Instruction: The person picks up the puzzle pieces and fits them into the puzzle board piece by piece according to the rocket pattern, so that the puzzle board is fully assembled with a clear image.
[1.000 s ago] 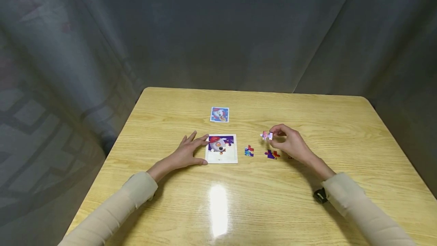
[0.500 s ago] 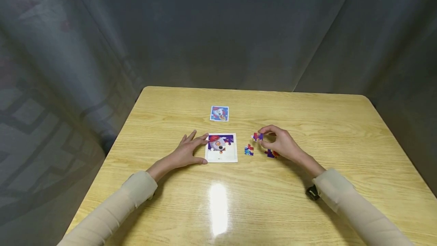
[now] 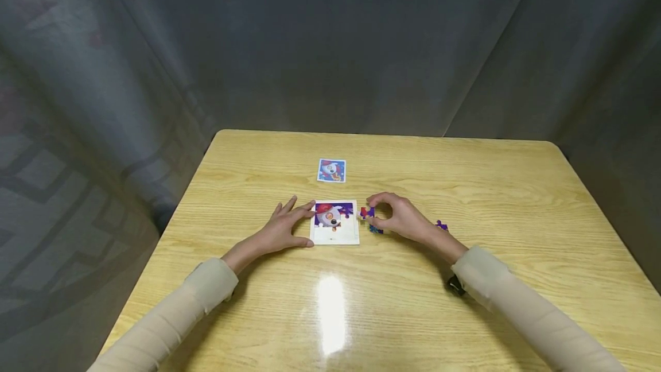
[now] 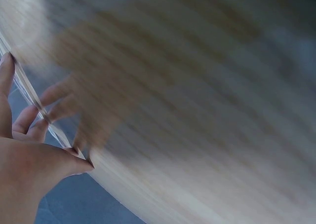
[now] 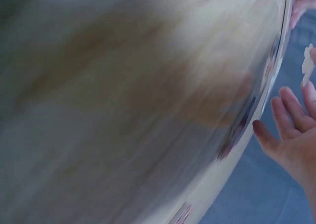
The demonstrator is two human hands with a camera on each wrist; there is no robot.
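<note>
My left hand [image 3: 283, 228] lies on the table with its fingers spread, thumb and fingertips at the left edge of a white-framed jigsaw board [image 3: 335, 237]. The board's upper part shows a white dog's head with a red hat; the lower part is bare. Between thumb and finger, my right hand [image 3: 403, 217] pinches a red and purple jigsaw piece [image 3: 365, 213] close to the board's right edge. In the right wrist view the held piece [image 5: 307, 65] stands edge-on above the table. A blue jigsaw piece [image 3: 376, 229] lies below the right thumb, partly hidden.
Behind the board lies a small picture card [image 3: 331, 171] of the same dog. A purple jigsaw piece [image 3: 441, 225] shows beyond the right wrist. The wooden table [image 3: 248, 159] ends at a dark curtain [image 3: 330, 45].
My right hand has carried the pinched jigsaw piece leftward to the board's right edge, turning it on the way. The left hand has stayed at the board's left edge.
</note>
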